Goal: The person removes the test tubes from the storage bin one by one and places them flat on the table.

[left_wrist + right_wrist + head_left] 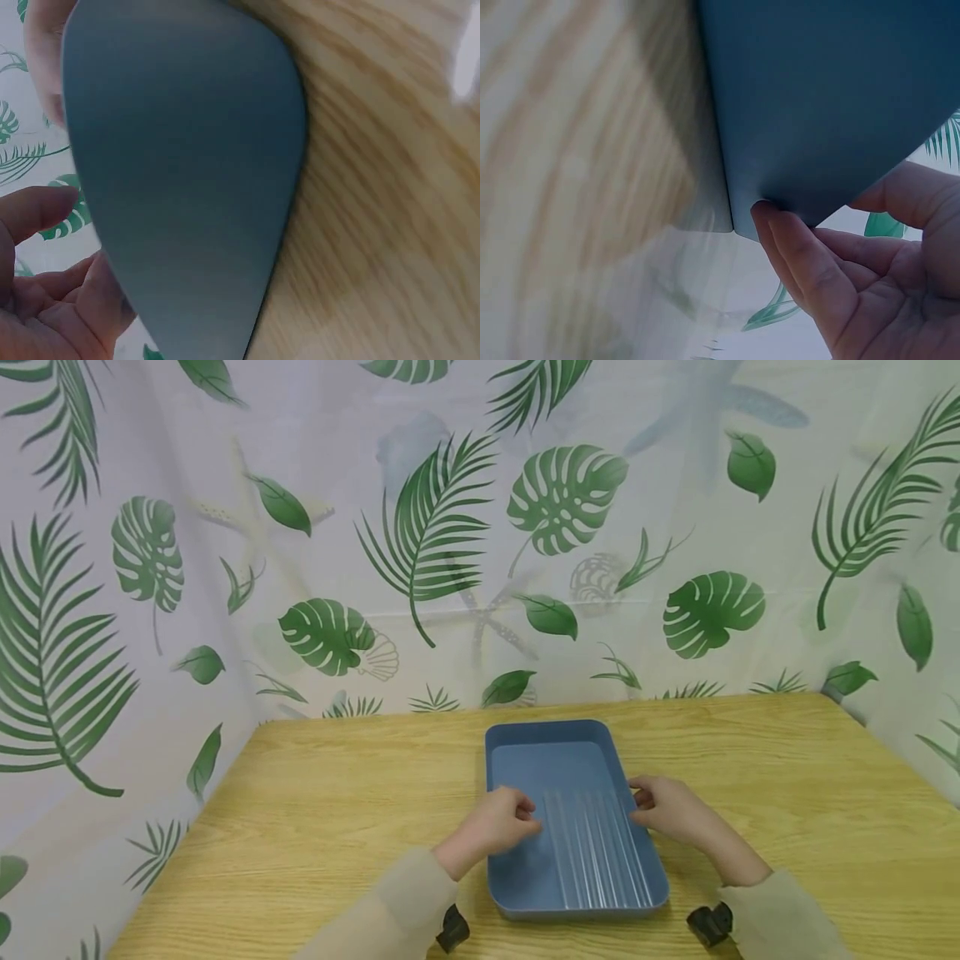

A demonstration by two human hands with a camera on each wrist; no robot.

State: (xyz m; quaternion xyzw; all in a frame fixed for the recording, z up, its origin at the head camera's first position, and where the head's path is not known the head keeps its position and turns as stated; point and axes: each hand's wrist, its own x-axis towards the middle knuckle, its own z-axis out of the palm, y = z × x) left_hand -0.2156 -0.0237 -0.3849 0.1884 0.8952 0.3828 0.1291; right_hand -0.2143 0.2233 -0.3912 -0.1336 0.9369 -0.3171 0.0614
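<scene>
left hand grip: left hand (501,823) over the tray's left rim, fingers curled down inside the tray near the left ends of the tubes; cannot tell if it pinches anything
right hand grip: right hand (667,810) at the right rim, fingers curled toward the wall; right wrist view shows fingertips (769,217) touching the blue wall, thumb on the other side; a firm clamp is not clear
tray: blue tray (570,760) sits flat on the table, centre, near edge close to the person
contents: clear tubes (596,852) lie side by side lengthwise in the tray's near half; count unclear
table: wooden table (300,810) under all of it
backdrop: leaf-print curtain (450,527) behind and at both sides
step (judged): hands settling on the tray sides, or reaching in for the tubes
next move needs: firm hold on both rims and a level tray, as the tubes look free to roll
</scene>
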